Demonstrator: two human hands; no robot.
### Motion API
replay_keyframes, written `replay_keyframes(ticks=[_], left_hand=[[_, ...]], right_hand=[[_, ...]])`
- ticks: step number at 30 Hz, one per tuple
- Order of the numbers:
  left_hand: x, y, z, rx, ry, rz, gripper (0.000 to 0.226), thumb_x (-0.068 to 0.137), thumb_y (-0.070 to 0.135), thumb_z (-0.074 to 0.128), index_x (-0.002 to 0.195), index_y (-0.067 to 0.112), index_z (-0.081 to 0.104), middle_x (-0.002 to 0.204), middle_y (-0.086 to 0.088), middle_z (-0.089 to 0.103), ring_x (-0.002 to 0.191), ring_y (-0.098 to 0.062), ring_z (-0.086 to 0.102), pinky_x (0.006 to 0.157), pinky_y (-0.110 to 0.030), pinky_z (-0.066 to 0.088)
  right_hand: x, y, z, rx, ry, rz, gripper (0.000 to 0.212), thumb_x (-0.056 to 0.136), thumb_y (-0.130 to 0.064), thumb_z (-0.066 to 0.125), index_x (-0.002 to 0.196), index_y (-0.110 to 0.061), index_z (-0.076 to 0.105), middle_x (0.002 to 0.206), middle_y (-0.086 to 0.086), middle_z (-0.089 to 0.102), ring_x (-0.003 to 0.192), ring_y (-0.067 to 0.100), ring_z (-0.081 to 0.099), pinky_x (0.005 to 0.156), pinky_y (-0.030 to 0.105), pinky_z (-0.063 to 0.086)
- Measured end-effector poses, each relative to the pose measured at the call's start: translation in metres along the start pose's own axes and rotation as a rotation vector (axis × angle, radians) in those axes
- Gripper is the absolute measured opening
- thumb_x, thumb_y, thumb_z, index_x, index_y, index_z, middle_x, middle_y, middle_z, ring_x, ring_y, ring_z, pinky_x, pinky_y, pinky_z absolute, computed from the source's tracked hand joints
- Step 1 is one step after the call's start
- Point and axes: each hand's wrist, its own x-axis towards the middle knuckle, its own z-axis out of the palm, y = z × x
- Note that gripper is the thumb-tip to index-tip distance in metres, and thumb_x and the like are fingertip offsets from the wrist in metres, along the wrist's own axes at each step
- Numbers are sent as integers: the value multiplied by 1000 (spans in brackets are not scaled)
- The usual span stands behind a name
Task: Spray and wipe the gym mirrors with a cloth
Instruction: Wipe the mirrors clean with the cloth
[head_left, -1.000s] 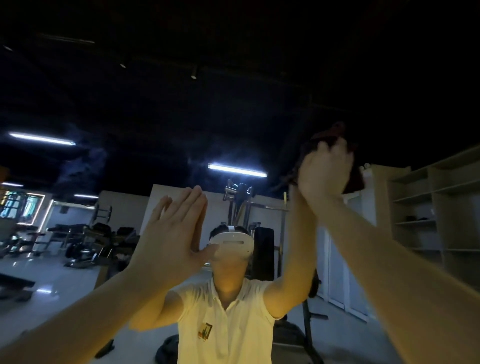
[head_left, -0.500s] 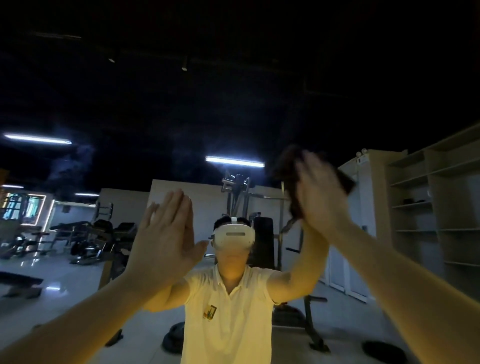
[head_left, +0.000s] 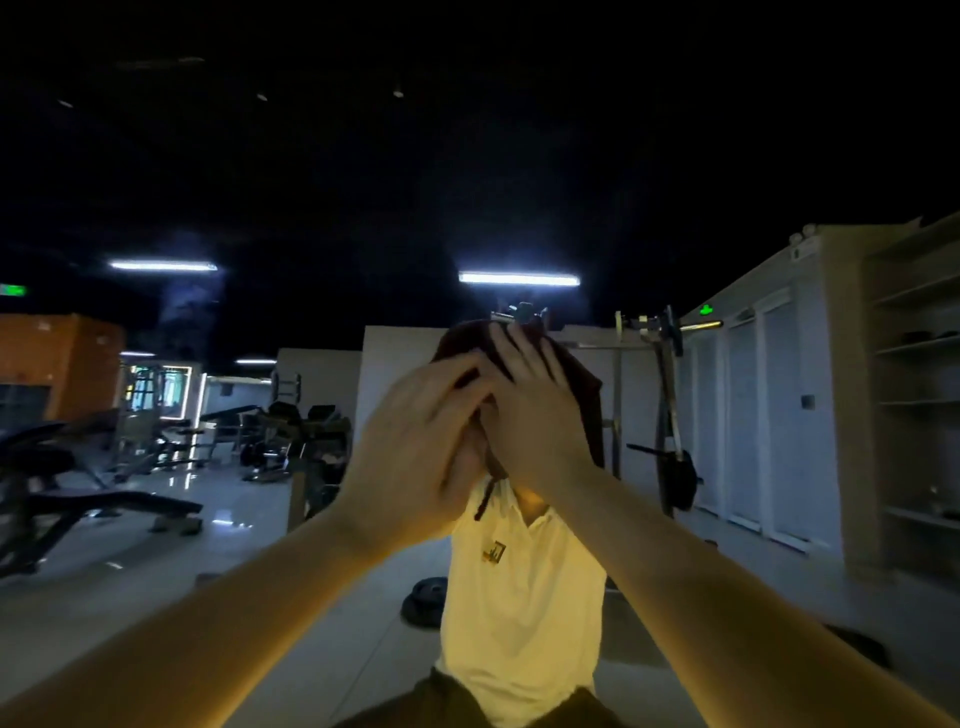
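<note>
Hands: both up together, overlapping, right in front of you.
Left hand: fingertips hidden behind your right; can't tell its grip.
Right hand: fingers spread flat, pressing the cloth.
Cloth: dark red, against the mirror.

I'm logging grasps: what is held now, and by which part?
The dark red cloth: the right hand presses its middle flat against the mirror; the left hand curls at its left edge, but whether it pinches cannot be told.
</note>
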Motion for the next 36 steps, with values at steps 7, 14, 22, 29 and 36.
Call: replay_keyframes(ticks=[7,14,22,29,36], left_hand=[[9,30,70,6,-289,-296,71,111,53,21,164,6,23,169,-21,26,159,-34,20,126,-56,28],[61,54,85,280,-271,-362,80,107,54,35,163,0,17,170,-26,16,160,-38,11,130,-47,0],[127,70,91,-42,-196,-403,61,106,27,38,161,3,30,171,-21,19,161,-33,12,129,-38,7],[100,53,120,155,-171,-187,66,109,43,17,163,6,29,170,-24,20,161,-35,13,132,-48,9],[87,12,84,273,-207,-131,68,104,38,20,161,2,29,171,-24,18,161,-33,13,131,-44,4]], right_hand=[[-69,68,-39,-4,1,5,78,92,-31,70,157,-11,32,167,14,20,150,33,33,122,49,30],[-110,124,-46,-161,2,3,58,103,-43,33,146,-9,53,159,16,42,149,33,37,122,54,30],[-102,104,-26,-68,61,74,55,101,-38,35,148,-15,52,159,10,43,150,38,30,123,59,22],[-118,120,-43,207,202,225,46,100,-20,42,144,-9,50,156,9,41,136,24,46,111,40,43],[-137,125,-38,-79,29,197,62,98,-33,40,154,-5,40,166,16,29,156,31,22,125,56,21]])
